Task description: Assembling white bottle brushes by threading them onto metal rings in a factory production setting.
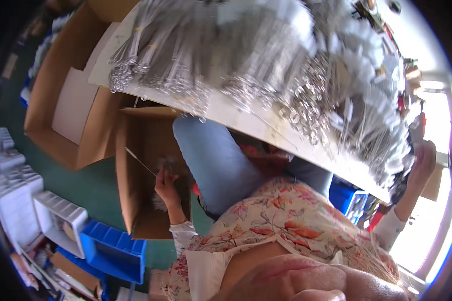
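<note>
Shiny metal rods (246,55), matt cardboard box (140,170), glossy plastic bin (113,246).

Blue bin (116,251), white trays (15,193) on floor.

Small assembly workshop: worktable (246,123) heaped w/ metal wire parts (266,60), cardboard cartons (140,165), blue & white plastic bins (113,248).

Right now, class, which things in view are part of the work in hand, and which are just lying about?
In use: left hand, thin wire, open cardboard box, right hand, heap of metal wire parts, table.

Lying about: blue bin, white trays, large flat carton.
</note>
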`<act>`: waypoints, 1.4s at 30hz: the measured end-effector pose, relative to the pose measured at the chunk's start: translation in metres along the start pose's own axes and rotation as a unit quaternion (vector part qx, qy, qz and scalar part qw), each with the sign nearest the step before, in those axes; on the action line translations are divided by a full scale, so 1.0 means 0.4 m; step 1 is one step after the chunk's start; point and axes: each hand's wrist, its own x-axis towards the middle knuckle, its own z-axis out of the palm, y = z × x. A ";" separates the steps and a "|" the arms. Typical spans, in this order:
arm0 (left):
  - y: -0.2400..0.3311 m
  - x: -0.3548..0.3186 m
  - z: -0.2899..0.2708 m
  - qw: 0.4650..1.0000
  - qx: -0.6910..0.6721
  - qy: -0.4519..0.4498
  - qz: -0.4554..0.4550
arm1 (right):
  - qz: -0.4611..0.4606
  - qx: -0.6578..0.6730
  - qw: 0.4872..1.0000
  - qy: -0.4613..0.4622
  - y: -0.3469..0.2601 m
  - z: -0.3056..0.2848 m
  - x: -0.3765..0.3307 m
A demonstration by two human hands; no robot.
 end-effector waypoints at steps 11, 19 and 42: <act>0.471 -0.446 0.668 0.897 0.075 -0.399 0.176 | -0.098 0.432 0.873 0.204 0.069 0.101 -0.299; 0.444 -0.292 1.061 0.873 0.185 -0.427 0.144 | -0.189 0.475 0.839 0.186 0.032 0.170 -0.368; 0.719 -0.186 1.222 0.858 0.185 -0.399 0.266 | -0.195 0.643 0.725 0.151 -0.080 0.347 -0.279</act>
